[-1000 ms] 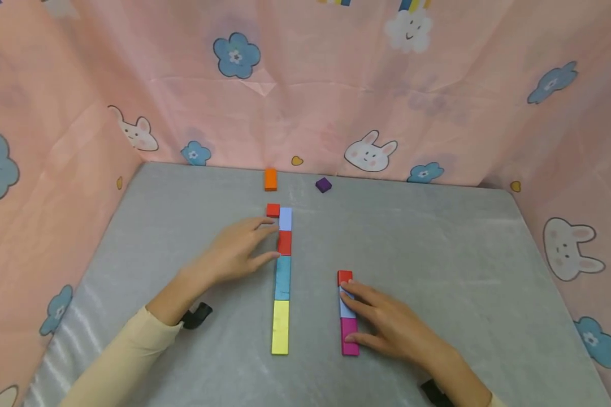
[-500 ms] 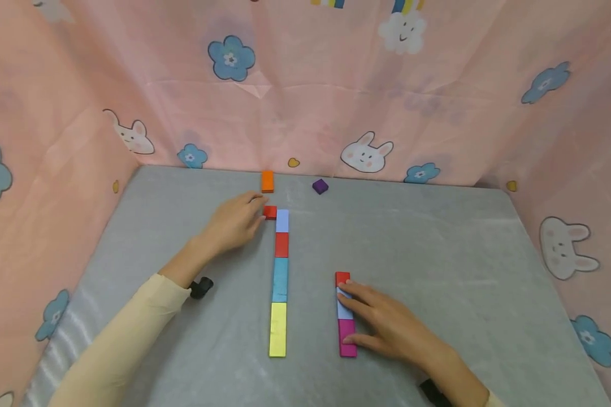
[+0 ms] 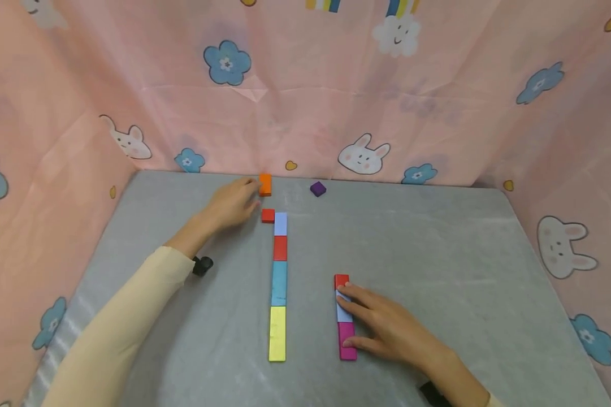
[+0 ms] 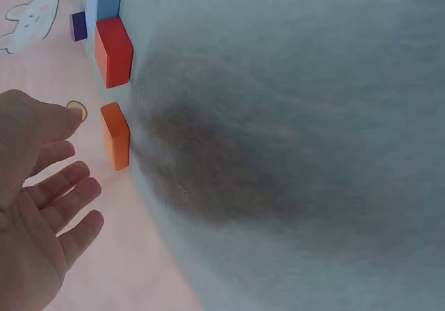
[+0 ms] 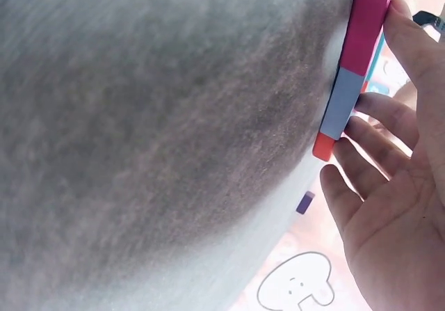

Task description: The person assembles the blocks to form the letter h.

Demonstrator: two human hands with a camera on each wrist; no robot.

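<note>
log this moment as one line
left hand: beside orange block | right hand: touching short row | purple block: untouched

head: soft even light, mostly sharp | silvery glare on grey cloth (image 3: 437, 243) outboard of left sleeve (image 3: 117, 322), soft shadow inboard | left wrist: dimmer, broad fuzzy-edged dark shadow just past left hand (image 4: 31, 234) | right wrist: wide shadow off right hand (image 5: 403, 213), pink backdrop (image 3: 305, 113) behind it washed out, cloth farthest from it blurry

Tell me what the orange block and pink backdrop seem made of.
Orange block: possibly painted wood or plastic; smooth, fairly matte faces leave it open.
Pink backdrop: probably thin cloth or plastic sheeting, softly sheened, judging by its creases and folds.
</note>
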